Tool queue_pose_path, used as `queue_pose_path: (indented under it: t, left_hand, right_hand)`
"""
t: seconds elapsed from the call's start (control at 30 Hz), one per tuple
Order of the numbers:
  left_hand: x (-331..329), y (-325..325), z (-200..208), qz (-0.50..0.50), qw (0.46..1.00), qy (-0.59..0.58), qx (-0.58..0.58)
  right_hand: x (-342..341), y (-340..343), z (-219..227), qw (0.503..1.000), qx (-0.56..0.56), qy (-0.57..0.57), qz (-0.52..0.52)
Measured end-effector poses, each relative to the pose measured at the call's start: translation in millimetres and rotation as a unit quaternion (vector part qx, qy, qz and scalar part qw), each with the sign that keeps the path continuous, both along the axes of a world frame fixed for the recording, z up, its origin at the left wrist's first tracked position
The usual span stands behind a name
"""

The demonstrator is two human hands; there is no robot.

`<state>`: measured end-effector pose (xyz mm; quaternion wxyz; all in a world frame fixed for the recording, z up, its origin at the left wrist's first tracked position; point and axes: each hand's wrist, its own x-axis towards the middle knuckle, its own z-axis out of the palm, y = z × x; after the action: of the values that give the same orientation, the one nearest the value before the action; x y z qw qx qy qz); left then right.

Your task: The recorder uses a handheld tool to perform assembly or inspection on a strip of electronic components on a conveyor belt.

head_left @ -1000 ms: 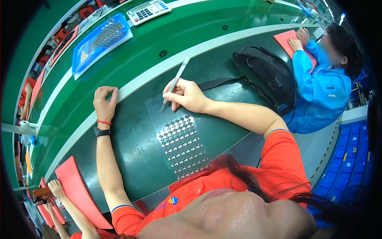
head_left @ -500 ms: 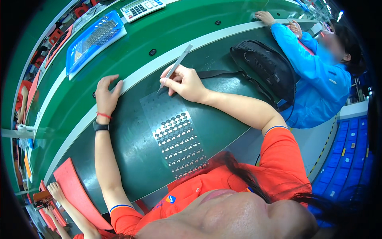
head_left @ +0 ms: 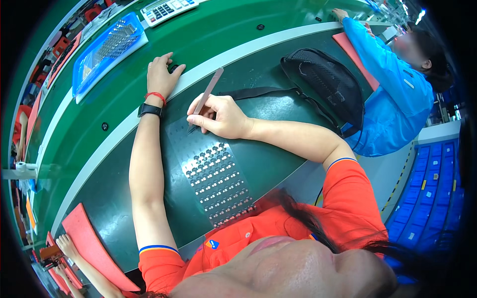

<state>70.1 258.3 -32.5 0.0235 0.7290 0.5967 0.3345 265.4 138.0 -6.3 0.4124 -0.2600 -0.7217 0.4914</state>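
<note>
My right hand (head_left: 223, 116) is closed around metal tweezers (head_left: 209, 89), held like a pen. The tips point down at the far end of a clear sheet (head_left: 175, 133) on the dark green table. Rows of small dark and silvery pieces (head_left: 217, 174) cover the sheet's nearer part. Whether the tips hold a piece is too small to tell. My left hand (head_left: 163, 77), with a red cord and a black band on the wrist, rests empty on the green surface beyond the pale strip. Its fingers are apart, beside a black round fitting (head_left: 173, 68).
A blue tray (head_left: 107, 54) of metal parts and a calculator (head_left: 169, 10) lie at the far left. A black mesh bag (head_left: 325, 82) with a strap sits to the right, near a co-worker in a blue jacket (head_left: 392, 89). A red mat (head_left: 97, 248) is at near left.
My left hand has moved right and farther away, closer to my right hand. My right hand with the tweezers has shifted slightly toward me. The whole view has shifted a little.
</note>
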Motion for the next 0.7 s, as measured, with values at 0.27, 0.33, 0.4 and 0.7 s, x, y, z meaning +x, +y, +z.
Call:
queue_pose_path:
  t: [0.27,0.33,0.4,0.7]
  left_hand:
    - [-5,-5,0,0.008,1.000,-0.016,0.010]
    - [-9,-19,3,0.012,0.999,-0.034,0.017]
    - [-17,-40,8,0.014,0.998,-0.054,0.023]
    - [-36,-200,46,0.000,0.993,-0.098,-0.067]
  right_hand:
    - [0,-3,3,1.000,-0.011,-0.008,0.012]
    - [-1,-2,0,0.999,-0.033,0.001,0.011]
    - [-2,-3,1,0.999,-0.038,-0.004,0.013]
    - [-3,-5,4,0.989,-0.131,0.023,0.059]
